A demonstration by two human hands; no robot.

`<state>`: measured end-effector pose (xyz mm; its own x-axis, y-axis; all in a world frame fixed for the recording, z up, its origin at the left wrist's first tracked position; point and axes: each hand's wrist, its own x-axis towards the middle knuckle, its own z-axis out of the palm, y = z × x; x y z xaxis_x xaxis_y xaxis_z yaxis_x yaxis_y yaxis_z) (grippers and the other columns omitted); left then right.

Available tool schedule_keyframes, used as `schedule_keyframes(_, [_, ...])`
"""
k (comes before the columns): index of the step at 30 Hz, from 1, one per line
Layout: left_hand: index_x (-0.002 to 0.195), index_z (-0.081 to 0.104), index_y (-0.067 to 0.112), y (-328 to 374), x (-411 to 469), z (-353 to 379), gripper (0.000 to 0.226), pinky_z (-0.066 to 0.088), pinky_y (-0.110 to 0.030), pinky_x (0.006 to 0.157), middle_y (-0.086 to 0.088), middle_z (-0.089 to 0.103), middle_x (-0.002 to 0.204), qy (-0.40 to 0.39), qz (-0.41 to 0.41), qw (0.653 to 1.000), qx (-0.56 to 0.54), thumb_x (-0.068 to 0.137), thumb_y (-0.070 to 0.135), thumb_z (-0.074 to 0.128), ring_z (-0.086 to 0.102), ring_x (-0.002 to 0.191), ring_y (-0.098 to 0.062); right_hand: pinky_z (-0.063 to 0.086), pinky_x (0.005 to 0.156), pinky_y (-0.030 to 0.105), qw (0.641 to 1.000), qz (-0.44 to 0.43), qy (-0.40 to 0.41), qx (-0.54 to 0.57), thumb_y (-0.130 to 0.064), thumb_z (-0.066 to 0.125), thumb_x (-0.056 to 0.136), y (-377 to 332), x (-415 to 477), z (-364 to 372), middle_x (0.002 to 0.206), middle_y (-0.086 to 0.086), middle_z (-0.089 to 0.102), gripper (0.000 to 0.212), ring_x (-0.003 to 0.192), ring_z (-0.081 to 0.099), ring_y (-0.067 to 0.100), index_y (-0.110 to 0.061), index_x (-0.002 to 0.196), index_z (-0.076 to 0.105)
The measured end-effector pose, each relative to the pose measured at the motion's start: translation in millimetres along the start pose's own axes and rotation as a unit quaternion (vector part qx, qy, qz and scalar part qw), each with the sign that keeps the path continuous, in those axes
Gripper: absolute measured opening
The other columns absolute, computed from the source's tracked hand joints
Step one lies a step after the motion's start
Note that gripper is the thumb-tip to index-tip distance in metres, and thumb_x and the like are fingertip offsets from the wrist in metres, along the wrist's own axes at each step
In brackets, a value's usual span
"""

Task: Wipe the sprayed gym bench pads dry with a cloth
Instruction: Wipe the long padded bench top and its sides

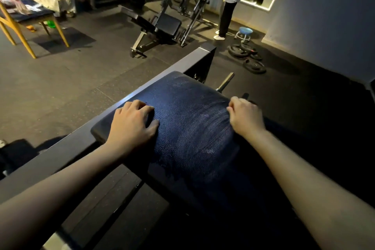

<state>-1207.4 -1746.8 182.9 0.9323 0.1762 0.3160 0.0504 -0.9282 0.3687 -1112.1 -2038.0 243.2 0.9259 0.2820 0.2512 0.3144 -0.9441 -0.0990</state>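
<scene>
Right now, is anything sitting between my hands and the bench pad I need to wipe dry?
Only the cloth itself. It lies draped over the pad, with your left hand and right hand on top of it. Nothing else visible is in the way.

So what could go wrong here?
The pad shows streaks, so it may still be wet and the left hand could slip. The right hand is close to a metal peg and might bump it. Weight plates lie on the floor, a tripping risk.
</scene>
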Motion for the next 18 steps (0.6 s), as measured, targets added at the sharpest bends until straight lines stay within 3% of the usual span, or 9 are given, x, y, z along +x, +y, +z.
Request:
schedule_keyframes(3, [0.097,0.072,0.027,6,1,3,0.035,0.040,-0.042,0.091,0.000,0.063,0.108,0.021,-0.042,0.999,-0.011,0.081,0.051,0.052,0.054,0.107,-0.028,0.051,0.069,0.042,0.985,-0.143,-0.031,0.091,-0.028,0.053,0.097,-75,-49,4,0.094,0.009,0.065,0.012,0.085,0.064,0.035,-0.018,0.093,0.058])
schedule_keyframes(6, [0.098,0.072,0.027,11,0,5,0.037,0.039,-0.041,0.091,-0.001,0.062,0.107,0.035,-0.057,0.998,-0.011,0.082,0.054,0.053,0.054,0.106,-0.028,0.049,0.061,0.039,0.932,-0.320,-0.092,0.141,-0.032,0.048,0.096,-92,-120,-7,0.087,0.004,0.060,0.015,0.077,0.061,0.028,-0.019,0.092,0.055])
schedule_keyframes(8, [0.104,0.073,0.026,12,-3,7,0.043,0.041,-0.042,0.092,0.000,0.063,0.109,0.040,-0.051,0.998,-0.006,0.083,0.057,0.052,0.054,0.106,-0.027,0.051,0.064,0.040,0.943,-0.305,-0.066,0.116,-0.032,0.053,0.097,-55,-102,-8,0.088,0.004,0.062,0.013,0.081,0.064,0.030,-0.020,0.092,0.056])
schedule_keyframes(11, [0.110,0.073,0.023,13,-8,10,0.052,0.044,-0.043,0.094,-0.001,0.064,0.111,0.053,-0.040,0.998,0.010,0.084,0.060,0.047,0.055,0.106,-0.027,0.052,0.074,0.042,0.990,-0.133,-0.045,0.029,-0.033,0.055,0.100,12,-21,-1,0.100,0.008,0.068,0.013,0.093,0.066,0.035,-0.020,0.098,0.058])
schedule_keyframes(13, [0.111,0.074,0.022,15,-8,9,0.054,0.044,-0.043,0.094,-0.001,0.064,0.111,0.057,-0.039,0.998,0.017,0.084,0.061,0.047,0.055,0.106,-0.028,0.050,0.076,0.042,0.997,-0.073,-0.021,0.020,-0.032,0.055,0.100,25,7,0,0.104,0.011,0.069,0.014,0.095,0.066,0.038,-0.018,0.102,0.059])
schedule_keyframes(15, [0.111,0.074,0.022,15,-7,8,0.053,0.042,-0.043,0.094,0.000,0.064,0.111,0.059,-0.041,0.997,0.022,0.085,0.060,0.048,0.055,0.107,-0.027,0.048,0.072,0.041,0.994,-0.097,-0.018,0.042,-0.030,0.056,0.099,-3,-11,2,0.101,0.011,0.067,0.012,0.093,0.065,0.038,-0.018,0.099,0.058])
schedule_keyframes(18, [0.111,0.074,0.022,16,-9,8,0.052,0.042,-0.042,0.093,0.000,0.065,0.111,0.061,-0.041,0.997,0.026,0.084,0.060,0.049,0.055,0.108,-0.026,0.047,0.063,0.039,0.949,-0.275,-0.074,0.139,-0.030,0.053,0.095,-53,-95,-5,0.087,0.005,0.063,0.011,0.079,0.063,0.032,-0.021,0.089,0.054])
